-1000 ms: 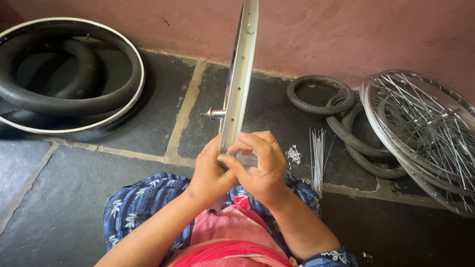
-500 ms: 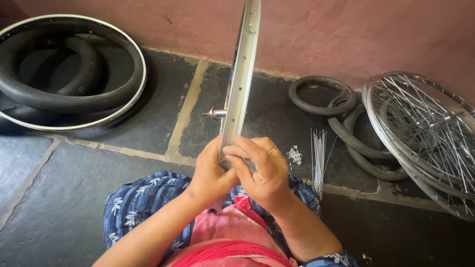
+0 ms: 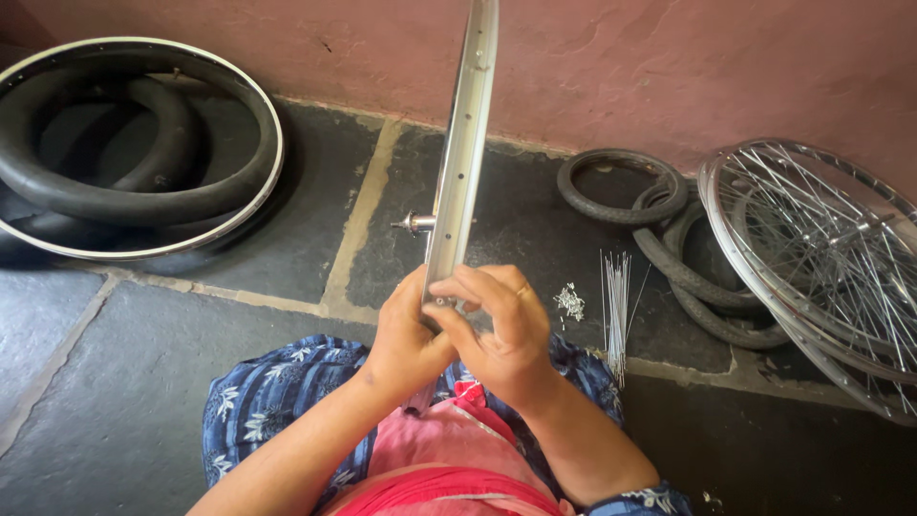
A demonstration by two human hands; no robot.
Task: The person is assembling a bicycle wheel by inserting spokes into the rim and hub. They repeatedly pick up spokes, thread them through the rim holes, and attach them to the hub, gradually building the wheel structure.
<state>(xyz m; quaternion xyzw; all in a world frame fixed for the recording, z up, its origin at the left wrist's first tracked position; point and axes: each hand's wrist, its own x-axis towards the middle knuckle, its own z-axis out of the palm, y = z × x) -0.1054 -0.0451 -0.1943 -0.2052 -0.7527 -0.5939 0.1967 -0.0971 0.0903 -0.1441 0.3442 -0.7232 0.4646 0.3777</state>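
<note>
Item: bare silver metal wheel rim (image 3: 463, 162), standing edge-on over the lap, spoke holes facing up. Left hand (image 3: 406, 334) is gripping its side, steadying; right hand (image 3: 497, 330) is pinching at one hole, contents hidden.

Bare slate floor (image 3: 191, 382) lies open leftward — loose spokes (image 3: 616, 306) and tyres (image 3: 669, 248) crowd the right.

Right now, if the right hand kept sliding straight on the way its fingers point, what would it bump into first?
The right hand points left across the upright silver metal wheel rim. It would probably meet the left hand first, which already touches the rim on the far side; depth is hard to judge.
</note>
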